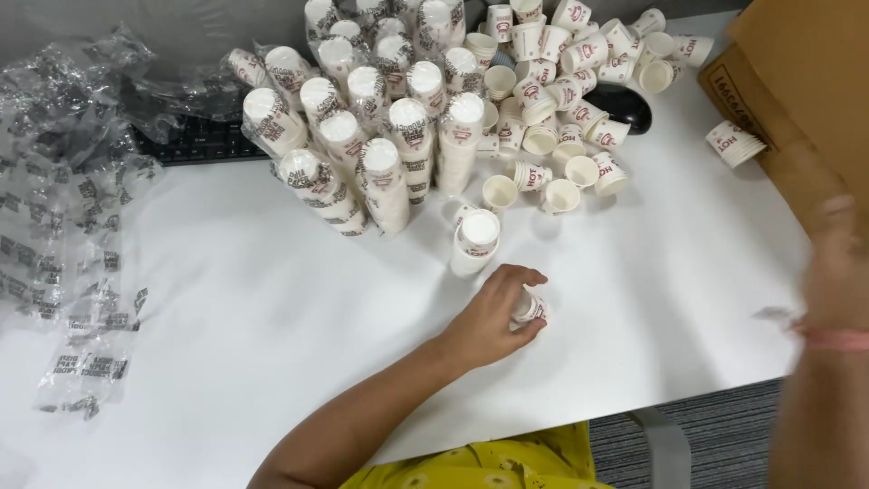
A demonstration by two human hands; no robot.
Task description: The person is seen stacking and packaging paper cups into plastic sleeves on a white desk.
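My left hand (493, 312) rests on the white table (272, 308), its fingers closed around a small white paper cup (532, 309) with red print, lying on its side. Just beyond it stands a short stack of the same cups (475, 240), upside down. My right hand (837, 272) is at the right edge of view, raised and blurred, with a pink band on the wrist; whether it holds anything cannot be made out. A small pale scrap (774, 314) shows just left of that wrist.
Many stacks of cups in clear wrap (362, 136) and loose cups (561, 100) crowd the far side. Empty printed plastic sleeves (63, 208) lie at the left. A black keyboard (199, 140), a black mouse (625, 104) and a brown cardboard box (797, 81) lie behind.
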